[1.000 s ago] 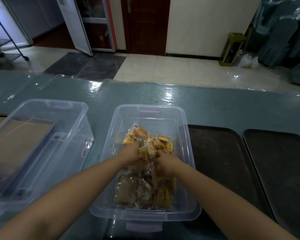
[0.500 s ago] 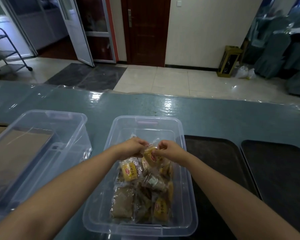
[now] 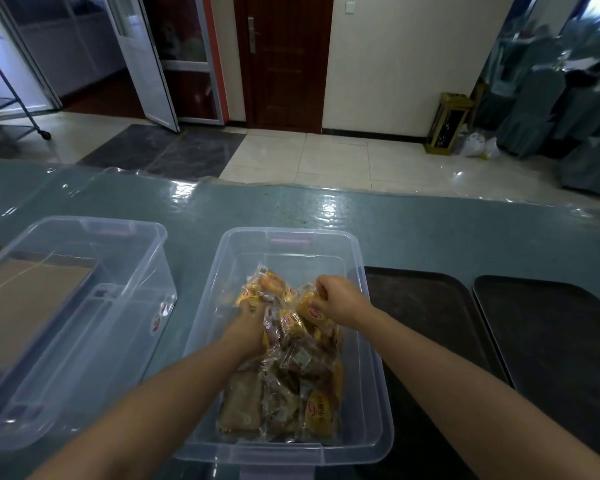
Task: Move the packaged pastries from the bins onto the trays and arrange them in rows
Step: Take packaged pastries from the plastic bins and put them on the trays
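On the teal worktop point(image 3: 430, 233), packaged pastries point(image 3: 291, 368) heap lengthwise along the clear bin point(image 3: 371, 393), left hand point(image 3: 248, 329) buried among them, right hand point(image 3: 340, 301) pinching one yellow packet point(image 3: 314, 311).

Two clear bins point(image 3: 288, 341) point(image 3: 73, 323). Two dark trays point(image 3: 440, 327) point(image 3: 548, 341). Two hands point(image 3: 248, 329) point(image 3: 340, 303). Pastry packs point(image 3: 291, 368): heaped, overlapping, count not determinable.

Pastry packets point(image 3: 293, 344): clear film, yellow-orange with red oval logos; some brown. My bin point(image 3: 371, 410) clear, pinkish handle. Trays point(image 3: 440, 317) dark brown. Table point(image 3: 430, 237) glossy teal.
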A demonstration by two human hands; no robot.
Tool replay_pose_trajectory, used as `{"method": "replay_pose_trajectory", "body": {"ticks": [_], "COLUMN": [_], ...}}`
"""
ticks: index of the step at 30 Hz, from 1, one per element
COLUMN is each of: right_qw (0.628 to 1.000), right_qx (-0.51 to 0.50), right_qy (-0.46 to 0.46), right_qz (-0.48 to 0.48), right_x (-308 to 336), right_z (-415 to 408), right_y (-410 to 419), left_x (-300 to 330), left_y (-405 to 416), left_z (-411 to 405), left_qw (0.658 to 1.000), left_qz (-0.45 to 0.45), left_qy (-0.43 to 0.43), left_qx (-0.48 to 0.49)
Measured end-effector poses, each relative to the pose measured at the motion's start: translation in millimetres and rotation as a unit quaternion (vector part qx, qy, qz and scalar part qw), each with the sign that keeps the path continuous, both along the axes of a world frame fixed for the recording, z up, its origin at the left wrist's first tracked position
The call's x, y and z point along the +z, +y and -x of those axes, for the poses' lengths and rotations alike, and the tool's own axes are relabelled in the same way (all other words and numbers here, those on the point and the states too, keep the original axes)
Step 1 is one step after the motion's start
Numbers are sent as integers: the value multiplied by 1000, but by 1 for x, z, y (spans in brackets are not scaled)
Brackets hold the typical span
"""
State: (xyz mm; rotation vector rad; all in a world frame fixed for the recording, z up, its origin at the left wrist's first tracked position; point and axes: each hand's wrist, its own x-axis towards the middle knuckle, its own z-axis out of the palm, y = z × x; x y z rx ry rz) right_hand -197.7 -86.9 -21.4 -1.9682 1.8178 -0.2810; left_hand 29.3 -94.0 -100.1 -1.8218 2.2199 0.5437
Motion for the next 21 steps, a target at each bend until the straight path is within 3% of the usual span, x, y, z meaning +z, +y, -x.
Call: {"method": "replay_pose_trajectory", "body": {"ticks": [6, 14, 21], "right_qw": [999, 985, 976], "right_qx": [3, -5, -4], "right_qy": [38, 103, 133], "right_qz": [24, 135, 170], "right_x": [10, 32, 39], "right_z": [0, -2, 13], "right_y": [-6, -19, -13], "left_x": [24, 61, 21], "left_y": [-12, -66, -65], "left_z": [3, 23, 46], "left_qw": [999, 989, 983], "left_qz": [1, -51, -112], "left_qy": [-31, 127, 134], "left_qx": [-22, -49, -51]}}
